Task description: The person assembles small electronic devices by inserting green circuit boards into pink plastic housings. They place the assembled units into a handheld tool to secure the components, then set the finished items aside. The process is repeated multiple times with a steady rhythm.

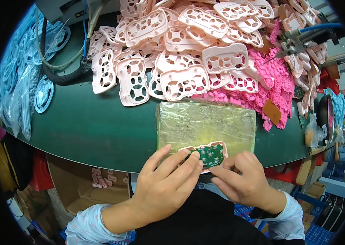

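A small green circuit board (210, 154) lies in a pale pink plastic shell (224, 149), at the front edge of a yellowish, tape-wrapped block (207, 122). My left hand (170, 179) grips the shell's left side, its fingertips pressing on the board and its thumb out of sight. At the shell's lower right corner, my right hand (244, 177) has its fingers curled in a pinch. Whatever sits between those fingertips is too small to make out.
Behind the block, pale pink shells (184, 81) pile up beside bright pink button pads (276, 81). Bagged light-blue parts (21, 77) lie at the left. A tool with a blue hose (303, 38) reaches in from the right. Below the green table (87, 126) stands a cardboard box (70, 183).
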